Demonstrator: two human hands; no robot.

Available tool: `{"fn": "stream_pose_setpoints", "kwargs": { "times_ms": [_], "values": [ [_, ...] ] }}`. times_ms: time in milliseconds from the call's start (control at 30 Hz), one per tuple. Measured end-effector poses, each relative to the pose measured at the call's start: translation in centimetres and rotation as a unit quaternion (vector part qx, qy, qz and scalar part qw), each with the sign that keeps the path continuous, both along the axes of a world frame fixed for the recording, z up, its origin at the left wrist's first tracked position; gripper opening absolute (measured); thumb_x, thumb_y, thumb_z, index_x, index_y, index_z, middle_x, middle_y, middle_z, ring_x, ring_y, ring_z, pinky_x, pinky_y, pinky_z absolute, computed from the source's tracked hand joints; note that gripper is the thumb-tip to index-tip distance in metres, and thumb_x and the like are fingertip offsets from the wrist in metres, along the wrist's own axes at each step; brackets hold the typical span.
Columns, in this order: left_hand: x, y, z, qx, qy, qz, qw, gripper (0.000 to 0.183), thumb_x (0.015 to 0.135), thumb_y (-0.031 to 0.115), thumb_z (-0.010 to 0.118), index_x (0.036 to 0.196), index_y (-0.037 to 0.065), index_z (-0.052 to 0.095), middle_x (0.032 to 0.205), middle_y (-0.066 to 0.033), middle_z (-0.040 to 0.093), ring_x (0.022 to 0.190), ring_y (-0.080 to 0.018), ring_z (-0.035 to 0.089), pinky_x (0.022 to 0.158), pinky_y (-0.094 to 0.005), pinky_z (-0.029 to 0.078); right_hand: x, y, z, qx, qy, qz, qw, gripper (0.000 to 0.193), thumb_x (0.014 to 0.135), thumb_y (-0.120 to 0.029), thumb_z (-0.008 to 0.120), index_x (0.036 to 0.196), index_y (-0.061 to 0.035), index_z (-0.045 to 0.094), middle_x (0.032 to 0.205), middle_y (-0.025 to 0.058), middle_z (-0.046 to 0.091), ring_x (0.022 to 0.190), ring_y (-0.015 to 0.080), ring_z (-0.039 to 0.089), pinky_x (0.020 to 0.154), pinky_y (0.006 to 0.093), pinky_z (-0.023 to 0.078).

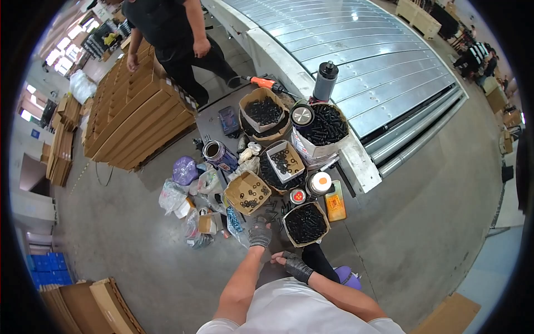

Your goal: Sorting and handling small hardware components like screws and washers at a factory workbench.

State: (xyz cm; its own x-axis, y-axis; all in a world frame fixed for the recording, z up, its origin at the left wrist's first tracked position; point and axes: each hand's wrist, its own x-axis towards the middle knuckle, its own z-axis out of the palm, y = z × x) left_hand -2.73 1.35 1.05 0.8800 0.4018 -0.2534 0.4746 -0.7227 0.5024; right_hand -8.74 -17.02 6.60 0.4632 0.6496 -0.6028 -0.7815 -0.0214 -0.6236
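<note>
My left hand, in a grey fingerless glove, reaches to the near edge of the table beside several loose black bolts. Its fingers look curled together; what they hold, if anything, is hidden. My right hand, gloved alike, is held in front of my body with thumb and fingers pinched; anything in them is too small to name. Just beyond it stands an open box of black bolts. A cardboard tray of black washers lies past my left hand, and a white box of small black rings sits farther back.
A bucket of black bolts and an orange power tool are at the back. Plastic bags cluster at the left. A roller conveyor extends right. Another person stands by stacked cardboard. A flask stands near the phone.
</note>
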Motion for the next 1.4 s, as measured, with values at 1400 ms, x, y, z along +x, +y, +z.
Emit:
{"fn": "stream_pose_setpoints", "kwargs": {
  "times_ms": [1400],
  "values": [
    [-9.9, 3.2, 10.2, -0.474, -0.119, 0.193, 0.851, 0.024, 0.089, 0.014, 0.068, 0.109, 0.000, 0.067, 0.091, -0.0076, 0.070, 0.081, -0.0155, 0.065, 0.075, -0.0281, 0.052, 6.6, 7.0, 4.5, -0.107, -0.368, 0.083, 0.920, 0.018, 0.090, -0.015, 0.066, 0.102, -0.0030, 0.061, 0.087, 0.0051, 0.064, 0.082, 0.0134, 0.060, 0.077, 0.0278, 0.049]
  ]
}}
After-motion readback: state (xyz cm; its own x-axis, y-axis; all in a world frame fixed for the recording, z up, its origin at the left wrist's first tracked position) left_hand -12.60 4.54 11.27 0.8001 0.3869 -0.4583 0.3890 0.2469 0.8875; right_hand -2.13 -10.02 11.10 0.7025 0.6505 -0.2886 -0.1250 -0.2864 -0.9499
